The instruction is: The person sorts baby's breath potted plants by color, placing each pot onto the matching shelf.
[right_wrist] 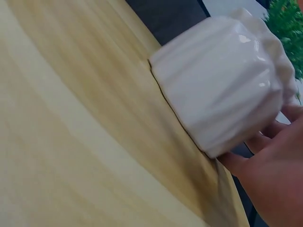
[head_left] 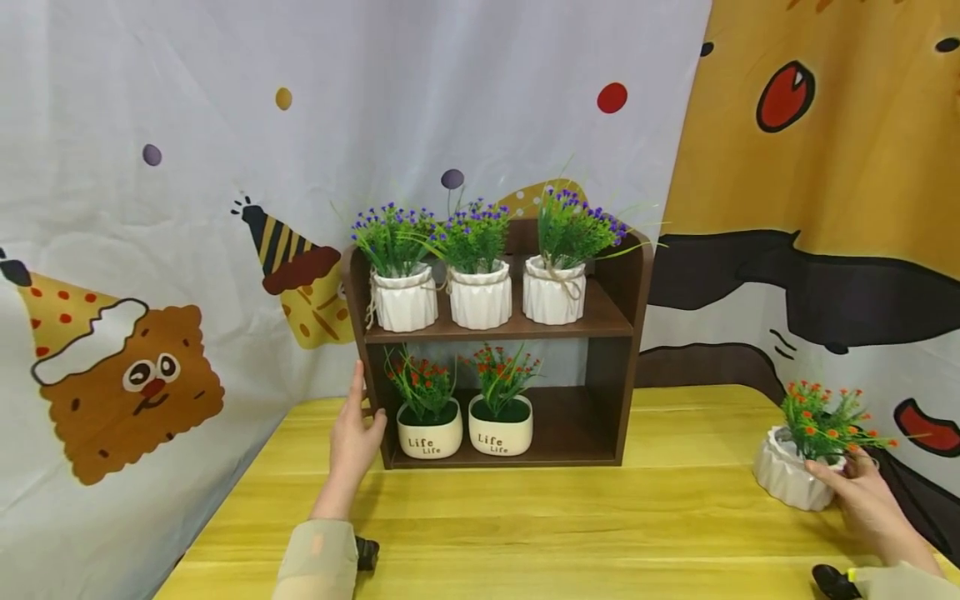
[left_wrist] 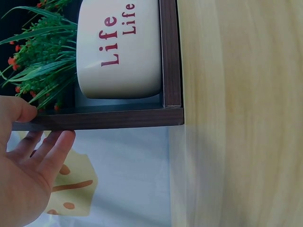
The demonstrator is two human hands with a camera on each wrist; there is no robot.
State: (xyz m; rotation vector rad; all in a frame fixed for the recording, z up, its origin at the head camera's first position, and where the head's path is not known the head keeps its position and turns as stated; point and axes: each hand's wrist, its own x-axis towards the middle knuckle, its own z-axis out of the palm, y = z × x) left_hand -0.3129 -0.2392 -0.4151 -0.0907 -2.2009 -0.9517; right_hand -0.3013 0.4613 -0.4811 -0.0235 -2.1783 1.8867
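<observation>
A dark brown two-tier shelf (head_left: 498, 335) stands on the table. My left hand (head_left: 352, 437) holds the shelf's left side panel (left_wrist: 109, 118), thumb inside and fingers outside in the left wrist view. At the right of the table, my right hand (head_left: 866, 492) grips a fluted white pot (head_left: 791, 479) of orange flowers (head_left: 825, 425), with the thumb near the rim. In the right wrist view the pot's base (right_wrist: 182, 118) is right at the tabletop, and my fingers go partly out of sight behind it.
Three white pots (head_left: 480, 298) with purple flowers line the upper tier. Two cream "Life" pots (head_left: 501, 429) with red flowers occupy the lower tier's left and middle. A cartoon-printed curtain (head_left: 225, 125) hangs behind the yellow wood-grain table (head_left: 525, 533).
</observation>
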